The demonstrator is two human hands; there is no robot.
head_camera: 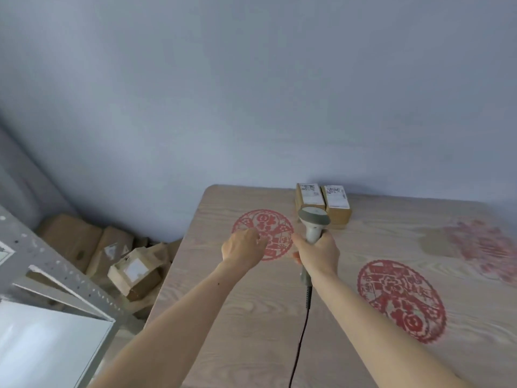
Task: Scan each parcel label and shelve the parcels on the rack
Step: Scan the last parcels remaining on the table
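Right hand (317,254) wrapped around the handle of a grey corded barcode scanner (313,221), head aimed toward two small brown cardboard parcels (323,204) with white labels, side by side and touching at the far edge of the pale wood-grain table (251,317). Left hand (242,247) empty, fingers loosely bent, hovering over a round red paper-cut decal (272,222) near the table's far left corner. Black cable (300,340) trailing from the scanner toward the near edge. Grey perforated metal rack (56,264) at left; more brown cardboard boxes (134,275) piled on the floor beyond the table's left edge.
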